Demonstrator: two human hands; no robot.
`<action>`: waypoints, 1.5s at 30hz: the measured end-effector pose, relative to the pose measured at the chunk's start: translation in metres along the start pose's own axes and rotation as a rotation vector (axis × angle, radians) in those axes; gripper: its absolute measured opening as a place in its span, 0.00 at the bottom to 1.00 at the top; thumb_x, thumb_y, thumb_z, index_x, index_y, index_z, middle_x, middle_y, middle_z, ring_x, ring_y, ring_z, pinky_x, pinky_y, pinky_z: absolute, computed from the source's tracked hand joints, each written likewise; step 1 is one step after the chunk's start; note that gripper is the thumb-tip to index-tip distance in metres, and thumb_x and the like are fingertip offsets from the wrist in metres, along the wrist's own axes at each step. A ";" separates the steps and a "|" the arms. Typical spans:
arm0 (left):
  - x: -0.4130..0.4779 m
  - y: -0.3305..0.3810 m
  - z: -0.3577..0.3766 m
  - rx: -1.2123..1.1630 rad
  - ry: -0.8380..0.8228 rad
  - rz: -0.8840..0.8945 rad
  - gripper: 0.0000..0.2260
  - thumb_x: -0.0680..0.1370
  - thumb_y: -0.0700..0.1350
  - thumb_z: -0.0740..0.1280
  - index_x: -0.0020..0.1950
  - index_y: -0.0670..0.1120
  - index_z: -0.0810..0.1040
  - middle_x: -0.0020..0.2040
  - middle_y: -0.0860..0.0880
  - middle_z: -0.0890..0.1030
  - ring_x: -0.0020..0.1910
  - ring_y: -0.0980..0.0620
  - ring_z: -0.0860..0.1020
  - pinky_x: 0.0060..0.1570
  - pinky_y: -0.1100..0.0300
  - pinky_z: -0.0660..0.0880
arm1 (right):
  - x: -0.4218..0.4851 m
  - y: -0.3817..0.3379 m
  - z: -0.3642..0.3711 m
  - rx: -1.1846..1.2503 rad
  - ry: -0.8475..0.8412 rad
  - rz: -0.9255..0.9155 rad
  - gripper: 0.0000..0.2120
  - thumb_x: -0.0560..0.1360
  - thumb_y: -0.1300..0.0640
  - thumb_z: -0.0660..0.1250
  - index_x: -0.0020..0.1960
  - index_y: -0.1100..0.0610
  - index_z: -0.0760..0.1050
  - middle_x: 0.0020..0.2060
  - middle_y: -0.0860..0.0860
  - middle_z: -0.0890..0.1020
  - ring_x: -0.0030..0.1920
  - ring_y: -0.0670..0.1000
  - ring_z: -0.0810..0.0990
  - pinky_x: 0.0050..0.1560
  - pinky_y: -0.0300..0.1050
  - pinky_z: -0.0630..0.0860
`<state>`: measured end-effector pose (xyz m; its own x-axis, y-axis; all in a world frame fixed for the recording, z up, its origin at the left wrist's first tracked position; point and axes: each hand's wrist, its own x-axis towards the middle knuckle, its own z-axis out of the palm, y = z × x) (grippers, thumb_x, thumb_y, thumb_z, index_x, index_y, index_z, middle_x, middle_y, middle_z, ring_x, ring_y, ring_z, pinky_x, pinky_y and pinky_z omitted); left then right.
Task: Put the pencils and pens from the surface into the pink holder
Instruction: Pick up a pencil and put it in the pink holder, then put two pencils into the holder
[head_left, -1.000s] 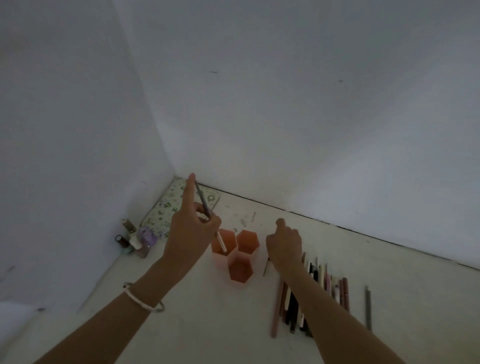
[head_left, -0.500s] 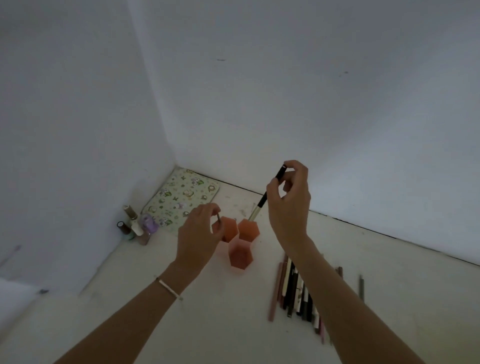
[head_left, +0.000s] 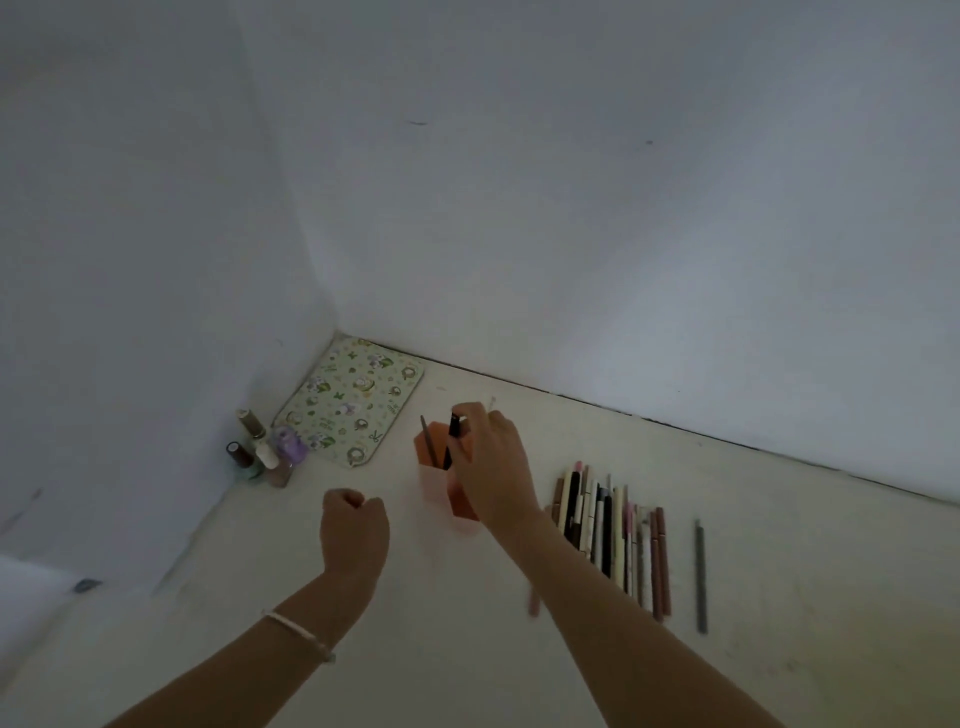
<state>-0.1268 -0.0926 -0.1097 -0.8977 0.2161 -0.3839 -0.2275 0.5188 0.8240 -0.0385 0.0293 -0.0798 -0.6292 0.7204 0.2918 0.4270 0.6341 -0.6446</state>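
Observation:
The pink holder, made of hexagonal cups, stands on the pale surface near the corner. One grey pencil leans in a back cup. My right hand is over the holder, its fingers closed on a black pen whose lower end is down inside a cup. My left hand is a loose fist to the left of the holder, with nothing in it. A row of several pens and pencils lies to the right of my right forearm. A single grey pencil lies apart, farther right.
A patterned green mat lies in the corner against the walls. Several small bottles stand at the left wall. White walls close the surface at the back and left. A pink stick shows beneath my right forearm.
My left hand let go of the grey pencil in the holder and drew back into a fist. My right hand came down from above with the black pen into a cup.

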 end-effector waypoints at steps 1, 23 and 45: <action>-0.010 -0.008 0.003 0.041 -0.051 -0.020 0.04 0.75 0.35 0.63 0.48 0.40 0.69 0.39 0.45 0.72 0.39 0.46 0.70 0.40 0.55 0.68 | -0.002 0.000 0.001 -0.013 0.004 -0.014 0.10 0.79 0.53 0.63 0.57 0.56 0.74 0.45 0.55 0.81 0.46 0.54 0.76 0.50 0.48 0.74; -0.095 0.002 0.157 0.935 -0.399 0.369 0.09 0.82 0.44 0.56 0.62 0.44 0.69 0.59 0.45 0.77 0.57 0.46 0.78 0.53 0.54 0.75 | -0.032 0.101 -0.120 -0.077 0.289 0.283 0.16 0.74 0.67 0.63 0.59 0.54 0.74 0.45 0.46 0.78 0.41 0.46 0.74 0.44 0.36 0.70; -0.037 0.127 0.013 -0.092 -0.208 0.779 0.11 0.75 0.37 0.65 0.54 0.51 0.71 0.38 0.56 0.77 0.36 0.65 0.78 0.32 0.74 0.73 | -0.029 0.098 -0.008 -0.742 -0.434 0.433 0.12 0.77 0.65 0.58 0.57 0.60 0.76 0.61 0.60 0.76 0.68 0.61 0.69 0.66 0.51 0.66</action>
<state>-0.1179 -0.0239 0.0042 -0.7246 0.6412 0.2524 0.3963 0.0880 0.9139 0.0270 0.0727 -0.1454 -0.4424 0.8615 -0.2492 0.8871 0.4611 0.0192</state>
